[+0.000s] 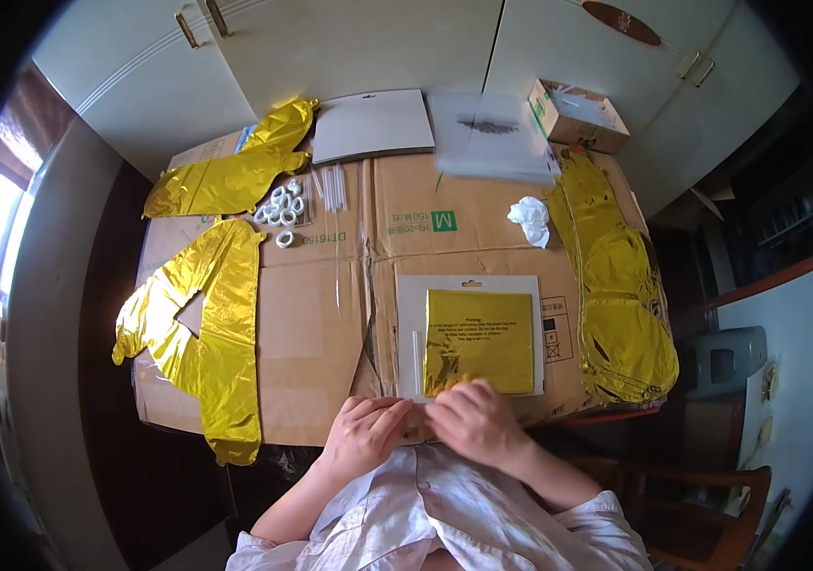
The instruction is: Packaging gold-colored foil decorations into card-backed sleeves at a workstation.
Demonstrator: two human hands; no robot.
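A flat pack lies before me: a clear plastic bag (pixel 538 379) around a white card (pixel 411 303) with a hang slot. Inside it shows a folded gold foil balloon (pixel 481 319), with a thin clear straw (pixel 417 350) beside it. At the bag's near left corner my left hand (pixel 366 436) is closed, its fingertips pinching the edge. My right hand (pixel 478 423) is also closed, fingers curled at the near edge and slightly blurred. It covers part of that edge, so the exact grip is partly hidden.
Unfolded gold foil balloons lie at left (pixel 226 324), far left (pixel 226 186) and right (pixel 611 276). Further back are white ribbon rolls (pixel 283 209), straws (pixel 333 188), white cards (pixel 373 128), clear bags (pixel 492 143), a small box (pixel 578 116) and crumpled tissue (pixel 529 222). Flattened cardboard (pixel 311 314) covers the table.
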